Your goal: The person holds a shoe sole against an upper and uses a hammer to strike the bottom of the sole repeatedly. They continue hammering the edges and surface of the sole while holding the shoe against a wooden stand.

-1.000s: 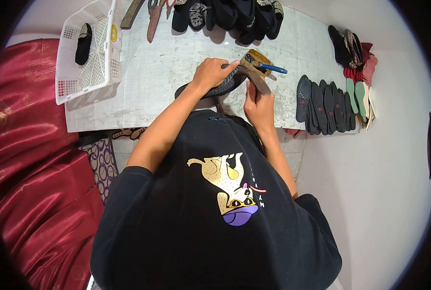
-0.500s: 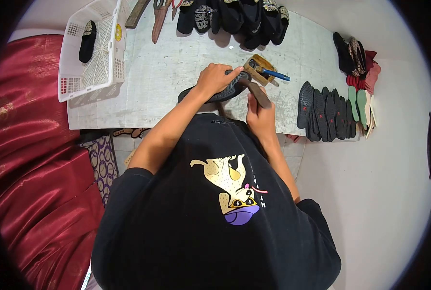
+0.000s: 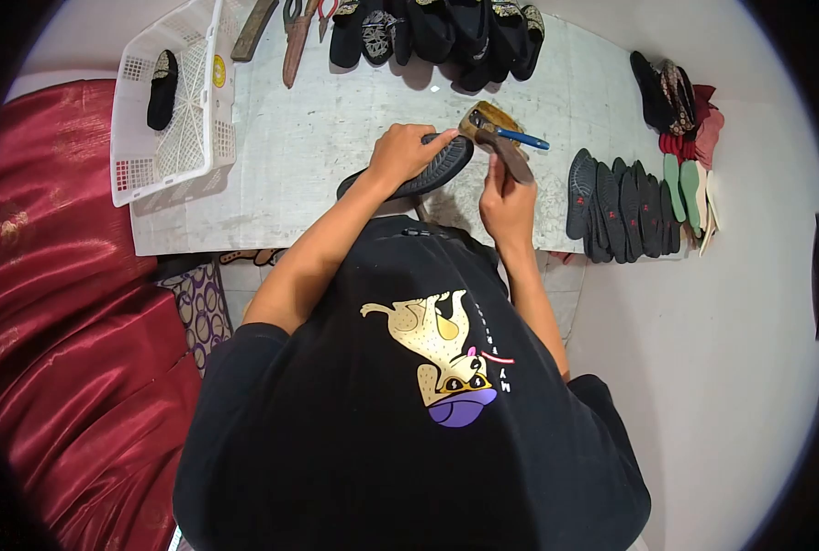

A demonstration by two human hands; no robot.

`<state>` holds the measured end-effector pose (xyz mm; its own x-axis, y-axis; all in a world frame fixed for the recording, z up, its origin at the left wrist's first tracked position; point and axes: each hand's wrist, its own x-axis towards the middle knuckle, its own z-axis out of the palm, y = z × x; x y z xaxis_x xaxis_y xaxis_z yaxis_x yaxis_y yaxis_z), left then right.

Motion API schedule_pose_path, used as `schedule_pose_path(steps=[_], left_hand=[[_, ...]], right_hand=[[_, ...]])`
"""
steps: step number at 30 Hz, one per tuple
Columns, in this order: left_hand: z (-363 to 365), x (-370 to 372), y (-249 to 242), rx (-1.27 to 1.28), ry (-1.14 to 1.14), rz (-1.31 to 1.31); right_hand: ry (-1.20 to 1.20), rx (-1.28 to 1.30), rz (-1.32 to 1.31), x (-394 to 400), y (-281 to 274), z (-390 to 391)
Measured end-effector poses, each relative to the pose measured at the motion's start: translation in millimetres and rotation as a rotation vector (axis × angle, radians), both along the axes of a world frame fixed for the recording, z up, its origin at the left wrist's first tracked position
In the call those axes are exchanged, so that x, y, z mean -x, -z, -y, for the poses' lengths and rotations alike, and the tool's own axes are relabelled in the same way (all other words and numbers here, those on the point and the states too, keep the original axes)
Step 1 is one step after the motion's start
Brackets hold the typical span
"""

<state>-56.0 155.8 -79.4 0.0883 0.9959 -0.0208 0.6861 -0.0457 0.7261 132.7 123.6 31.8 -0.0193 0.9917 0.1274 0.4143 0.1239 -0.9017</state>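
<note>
A black shoe [image 3: 443, 169] lies sole up near the table's front edge, its ridged sole showing. My left hand [image 3: 404, 154] is closed around it, thumb stretched toward the toe end. Part of the shoe is hidden under that hand and forearm. My right hand [image 3: 509, 204] is closed on a hammer [image 3: 512, 162] with a long brownish head; its handle is mostly hidden in the fist. The hammer is raised to the right of the shoe, apart from the sole. Behind it sits a small yellowish box [image 3: 472, 119] with a blue-handled tool [image 3: 523, 139] lying across it.
Black slippers [image 3: 432, 37] line the table's far edge. Several black soles [image 3: 616, 211] stand at the right, beside green insoles [image 3: 686, 188]. A white basket [image 3: 224, 119] holding one slipper [image 3: 162, 92] stands at the left, near pliers [image 3: 327, 18]. Red cloth [image 3: 70, 275] hangs at the left.
My right hand has drawn the hammer off the sole, moving it up and to the right. My left hand keeps its hold on the shoe in nearly the same place.
</note>
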Motion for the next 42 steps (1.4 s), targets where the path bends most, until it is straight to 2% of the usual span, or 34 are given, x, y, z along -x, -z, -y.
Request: schedule_pose_path(steps=[1, 3, 5, 7, 8, 11, 13, 15, 17, 19, 21, 25, 27, 28, 30, 36, 38, 42], left_hand=[[-0.2, 2.4, -1.5, -0.001, 0.005, -0.005], [-0.5, -2.6, -6.1, 0.030, -0.031, 0.000], [-0.4, -5.9, -27.6, 0.099, -0.049, 0.028], [3.4, -1.8, -29.9, 0.179, -0.091, 0.039], [2.8, -1.6, -25.9, 0.159, -0.087, 0.033], [-0.4, -2.8, -29.2, 0.153, -0.079, 0.072], [-0.5, -2.1, -32.0, 0.176, -0.091, 0.104], [0.5, -1.5, -34.9, 0.199, -0.091, 0.057], [-1.4, 0.3, -37.9, 0.223, -0.079, 0.068], [0.7, 0.4, -33.2, 0.255, -0.060, 0.081], [0.7, 3.7, -28.7, 0.002, -0.020, 0.303], [21.9, 21.8, -32.1, -0.099, 0.074, 0.314], [34.9, 41.0, -24.3, -0.052, 0.258, 0.129], [44.1, 46.8, -28.8, -0.051, 0.258, 0.128], [65.0, 56.4, -38.2, -0.124, 0.282, -0.129], [98.6, 76.1, -18.6, 0.022, 0.196, -0.181], [98.5, 73.7, -17.1, 0.053, 0.179, -0.182], [99.5, 71.8, -21.7, 0.071, 0.156, -0.183]], right_hand=[[0.005, -0.001, -0.005, 0.9, 5.9, 0.4], [-0.125, 0.098, 0.157, -5.5, 13.6, 2.2], [-0.130, 0.147, 0.154, -4.7, -3.5, 1.5], [-0.132, 0.064, 0.120, 0.7, -12.6, 3.3], [-0.052, 0.172, -0.012, 2.1, -5.2, 11.4], [-0.078, 0.021, 0.072, -1.4, 28.1, 13.8], [-0.110, 0.028, 0.133, -1.6, 8.9, 12.0], [-0.068, 0.030, 0.051, 1.0, 2.0, 15.4], [-0.079, 0.021, 0.024, -3.3, 15.0, 14.8], [-0.115, 0.042, 0.112, -4.8, 14.8, 15.2], [-0.142, 0.063, 0.168, -7.5, 12.4, 11.9], [-0.152, 0.054, 0.169, -6.9, 12.4, 10.7], [-0.145, 0.062, 0.180, -7.7, 13.7, 10.8], [-0.144, 0.027, 0.169, -7.3, 14.8, 10.5], [-0.146, -0.010, 0.156, -6.7, 14.9, 9.7], [-0.140, 0.093, 0.185, -9.4, 5.4, 7.9], [-0.171, 0.139, 0.282, -8.9, -1.3, 5.8], [-0.177, 0.083, 0.161, -5.4, 4.6, 14.5]])
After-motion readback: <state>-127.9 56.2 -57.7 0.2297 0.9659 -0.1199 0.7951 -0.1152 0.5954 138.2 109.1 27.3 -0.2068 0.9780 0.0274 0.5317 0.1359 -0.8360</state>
